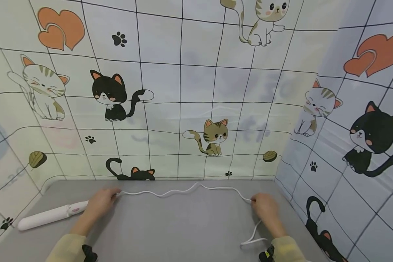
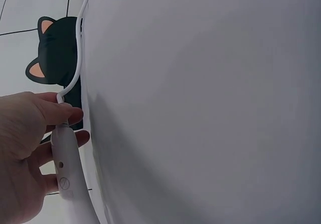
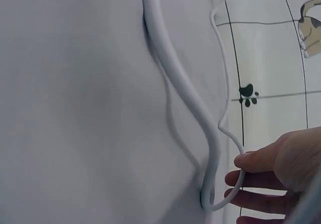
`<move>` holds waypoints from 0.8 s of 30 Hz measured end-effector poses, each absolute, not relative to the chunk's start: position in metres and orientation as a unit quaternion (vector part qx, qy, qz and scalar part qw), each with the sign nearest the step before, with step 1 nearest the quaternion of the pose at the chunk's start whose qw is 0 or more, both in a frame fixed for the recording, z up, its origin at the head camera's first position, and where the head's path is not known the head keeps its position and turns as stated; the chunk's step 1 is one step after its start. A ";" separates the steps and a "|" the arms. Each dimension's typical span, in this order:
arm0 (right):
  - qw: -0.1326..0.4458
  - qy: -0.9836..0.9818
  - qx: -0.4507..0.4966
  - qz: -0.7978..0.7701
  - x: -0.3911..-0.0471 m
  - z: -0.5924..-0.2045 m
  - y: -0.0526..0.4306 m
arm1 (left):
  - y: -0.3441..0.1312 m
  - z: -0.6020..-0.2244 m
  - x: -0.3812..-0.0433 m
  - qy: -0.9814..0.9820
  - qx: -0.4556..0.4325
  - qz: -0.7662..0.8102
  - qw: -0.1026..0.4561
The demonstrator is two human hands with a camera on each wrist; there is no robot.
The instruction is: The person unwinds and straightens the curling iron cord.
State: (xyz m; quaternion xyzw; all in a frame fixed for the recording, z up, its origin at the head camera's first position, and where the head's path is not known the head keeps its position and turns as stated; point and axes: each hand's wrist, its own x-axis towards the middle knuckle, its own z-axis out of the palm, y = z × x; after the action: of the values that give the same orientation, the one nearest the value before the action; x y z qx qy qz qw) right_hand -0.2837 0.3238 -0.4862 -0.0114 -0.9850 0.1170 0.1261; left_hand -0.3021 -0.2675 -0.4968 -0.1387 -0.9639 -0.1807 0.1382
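A white wand-shaped corded appliance lies at the table's left side, pink marks near its handle. My left hand is at its cord end. In the left wrist view, thumb and forefinger pinch the base of the white power cord, the other fingers behind the handle. Across the table's back the cord runs in loose waves to my right hand, which pinches it between thumb and fingers. Past that hand, the cord bends back over the table; the hand partly hides it in the head view.
The grey table meets a cloth wall printed with cats and grid lines at the back. Similar cloth walls stand at left and right. A loose bend of cord lies near the right sleeve.
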 end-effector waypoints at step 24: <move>0.124 -0.984 -0.015 0.128 -0.296 -0.489 0.298 | -0.261 -0.499 -0.291 -0.962 -0.146 -0.197 0.121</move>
State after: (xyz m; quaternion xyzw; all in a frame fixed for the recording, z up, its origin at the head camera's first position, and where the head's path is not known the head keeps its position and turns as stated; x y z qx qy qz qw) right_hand -0.2956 0.2976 -0.4888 -0.0145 -0.9839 0.1283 0.1237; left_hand -0.2907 -0.2605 -0.4990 -0.1465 -0.9618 -0.1973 0.1206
